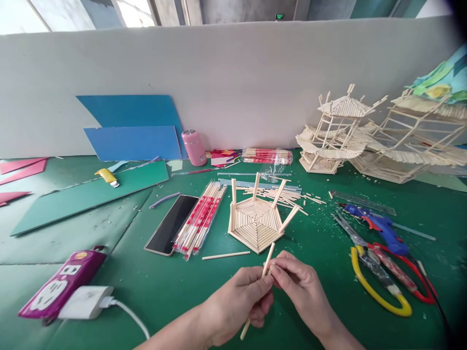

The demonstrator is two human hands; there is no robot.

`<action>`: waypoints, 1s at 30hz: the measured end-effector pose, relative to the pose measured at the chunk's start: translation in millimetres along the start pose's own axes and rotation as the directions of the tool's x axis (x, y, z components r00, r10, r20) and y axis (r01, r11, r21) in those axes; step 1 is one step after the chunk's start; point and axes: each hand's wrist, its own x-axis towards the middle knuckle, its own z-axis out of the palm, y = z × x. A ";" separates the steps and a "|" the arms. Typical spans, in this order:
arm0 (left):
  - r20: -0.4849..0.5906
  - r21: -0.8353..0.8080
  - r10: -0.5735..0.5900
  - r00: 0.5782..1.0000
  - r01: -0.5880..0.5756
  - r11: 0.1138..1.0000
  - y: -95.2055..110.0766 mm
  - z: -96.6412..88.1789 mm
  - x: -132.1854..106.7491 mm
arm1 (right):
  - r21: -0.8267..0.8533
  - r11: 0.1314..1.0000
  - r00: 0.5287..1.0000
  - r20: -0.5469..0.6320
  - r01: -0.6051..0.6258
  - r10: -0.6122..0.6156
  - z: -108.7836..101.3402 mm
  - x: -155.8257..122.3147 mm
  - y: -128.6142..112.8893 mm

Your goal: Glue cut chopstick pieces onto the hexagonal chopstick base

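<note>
My left hand (pixel 242 296) is closed around a thin wooden stick (pixel 269 257), which slants up and away, its lower end poking out below my fingers. Beside it, my right hand (pixel 302 289) makes a pinch with thumb and forefinger at the stick's upper part; what lies between those fingertips is hidden. Just beyond my hands sits a hexagonal base of wooden sticks (pixel 251 221), with several short posts standing on its corners, some leaning outward. A loose stick (pixel 226 255) lies left of the base.
Left are packaged sticks (pixel 200 218), a phone (pixel 171 223), a purple pouch (pixel 69 277) and a white charger (pixel 85 302). Right are scissors (pixel 383 277) and a blue glue gun (pixel 383 226). Stick pavilions (pixel 333 136) and a pink bottle (pixel 194 147) stand by the grey partition (pixel 233 87).
</note>
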 end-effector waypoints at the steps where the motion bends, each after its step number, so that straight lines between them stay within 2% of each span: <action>1: 0.000 -0.015 -0.005 1.000 0.005 1.000 0.2 -0.3 0.4 | 0.017 1.000 1.000 -0.012 -0.001 0.001 -0.8 1.5 0.0; 6: 0.035 -0.052 -0.042 0.998 0.044 0.998 -0.6 -4.1 3.4 | 0.041 0.999 0.993 -0.121 0.007 -0.002 -3.0 9.6 -3.1; 13: 0.109 -0.118 -0.068 0.992 0.081 0.990 -2.8 -3.8 9.5 | 0.030 0.998 0.982 -0.179 -0.048 0.053 -5.8 16.7 -9.3; 16: 0.118 -0.148 -0.035 0.992 0.052 0.988 -3.0 -1.8 13.3 | 0.045 0.997 0.981 -0.182 -0.068 0.075 -6.7 18.8 -15.9; 21: 0.110 -0.128 0.023 0.994 -0.009 0.992 -3.3 -2.2 24.4 | 0.029 0.993 0.986 -0.116 -0.114 0.117 -10.4 24.7 -30.3; 26: 0.209 -0.099 0.002 0.978 0.019 0.995 -3.5 -9.3 39.2 | 0.042 0.996 0.988 -0.130 -0.076 0.081 -15.0 34.4 -31.7; 30: 0.265 -0.113 0.033 0.964 -0.003 0.994 -7.9 -18.1 51.0 | 0.081 0.991 0.976 -0.185 -0.106 0.119 -12.7 40.4 -32.3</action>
